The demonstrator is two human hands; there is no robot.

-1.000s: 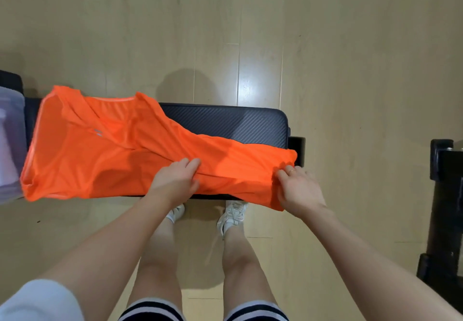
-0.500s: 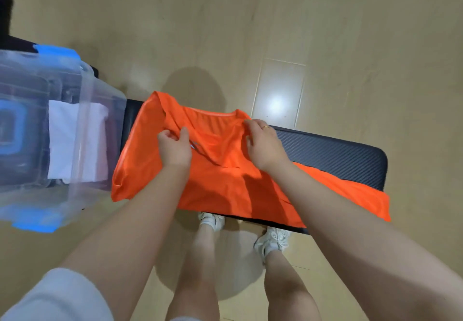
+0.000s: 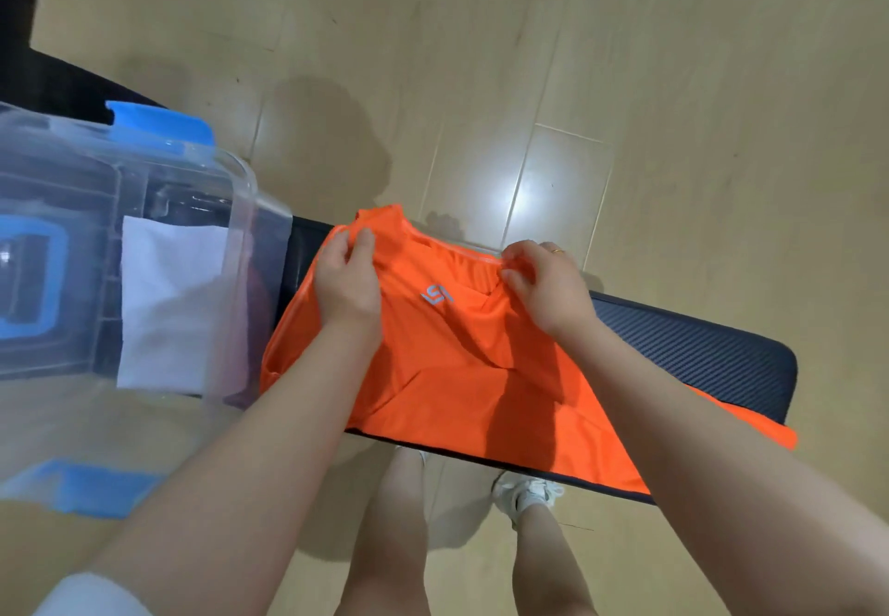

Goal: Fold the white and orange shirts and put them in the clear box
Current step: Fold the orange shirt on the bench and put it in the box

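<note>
An orange shirt (image 3: 447, 365) with a small grey logo lies spread along a black padded bench (image 3: 697, 351), its hem end trailing to the right. My left hand (image 3: 347, 281) pinches the shirt's left shoulder near the collar. My right hand (image 3: 546, 286) pinches the far edge by the neckline on the right. A clear box (image 3: 240, 211) with blue latches stands at the bench's left end. Inside the box lies the folded white shirt (image 3: 168, 307).
The bench stands on a pale wooden floor (image 3: 625, 86). My legs and white shoes (image 3: 527, 495) are just below the bench's near edge. A dark object (image 3: 19, 14) sits at the top left corner behind the box.
Both hands left the shirt's hem end at the right and moved left to the collar end. They now grip the shoulders closer to the far edge. The view swung left, bringing the box in.
</note>
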